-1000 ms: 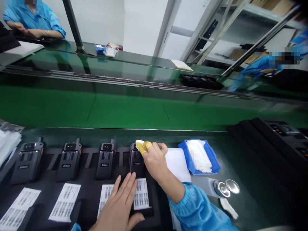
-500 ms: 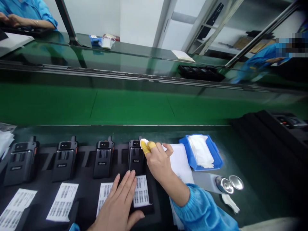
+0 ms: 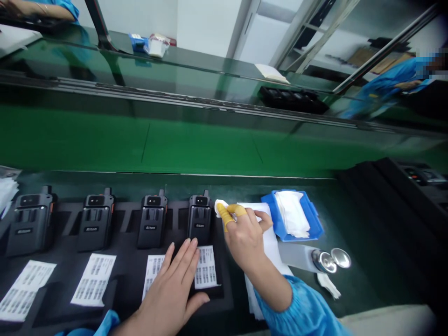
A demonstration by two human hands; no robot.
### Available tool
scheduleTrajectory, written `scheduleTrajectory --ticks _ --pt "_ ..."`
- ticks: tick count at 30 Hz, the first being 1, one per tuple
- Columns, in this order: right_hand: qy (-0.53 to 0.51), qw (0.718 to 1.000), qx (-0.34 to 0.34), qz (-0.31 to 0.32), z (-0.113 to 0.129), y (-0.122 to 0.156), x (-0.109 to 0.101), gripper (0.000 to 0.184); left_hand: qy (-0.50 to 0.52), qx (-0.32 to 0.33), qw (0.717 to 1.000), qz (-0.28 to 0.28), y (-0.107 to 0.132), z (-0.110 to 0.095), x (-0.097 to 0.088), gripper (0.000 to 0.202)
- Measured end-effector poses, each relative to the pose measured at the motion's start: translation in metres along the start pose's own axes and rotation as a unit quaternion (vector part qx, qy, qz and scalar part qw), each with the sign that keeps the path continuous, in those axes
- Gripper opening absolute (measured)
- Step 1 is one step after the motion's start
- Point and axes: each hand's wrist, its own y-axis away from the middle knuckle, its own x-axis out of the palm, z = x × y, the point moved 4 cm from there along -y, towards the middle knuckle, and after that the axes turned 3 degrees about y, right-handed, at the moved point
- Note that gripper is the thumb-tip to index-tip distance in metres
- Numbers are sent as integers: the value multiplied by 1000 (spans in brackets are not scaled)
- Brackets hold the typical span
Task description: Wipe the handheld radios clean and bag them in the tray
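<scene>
Several black handheld radios marked "Riton" stand in a row in a black foam tray [image 3: 140,298], the rightmost radio [image 3: 200,219] nearest my hands. My left hand [image 3: 175,284] lies flat with fingers stretched out, over the tray and partly across a barcode label sheet [image 3: 206,268]; its fingertips reach the lower end of the rightmost radio. My right hand [image 3: 245,233], yellow finger cots on two fingers, pinches a small white wiping cloth [image 3: 220,207] just right of that radio, apart from it. Further left sit another radio [image 3: 152,221] and a label sheet [image 3: 94,280].
A blue bin [image 3: 317,226] of folded white cloths stands right of white paper [image 3: 271,242]. Near it are a metal-topped bottle [image 3: 325,261] with its lid open and a crumpled cloth [image 3: 329,285]. Black foam [image 3: 378,200] is at far right. Two people in blue work across the green line.
My right hand has moved right with the cloth, off the rightmost radio's upper edge. My left hand keeps its place over the tray. The whole view has shifted slightly.
</scene>
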Motion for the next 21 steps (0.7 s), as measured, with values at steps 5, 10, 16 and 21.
scheduleTrajectory --ticks 5,10,16,21 --pt "7 998 -50 -27 12 -13 14 23 -7 0 1000 -3 0 0 0 60" --pt "5 996 -82 -36 14 -12 18 25 -4 5 1000 9 -1 -1 0 60" --pt "4 997 -74 -22 10 -10 15 27 -14 7 1000 0 -2 -1 -2 59" --pt "1 1000 0 -5 2 2 2 29 -10 5 1000 2 -1 -1 0 59"
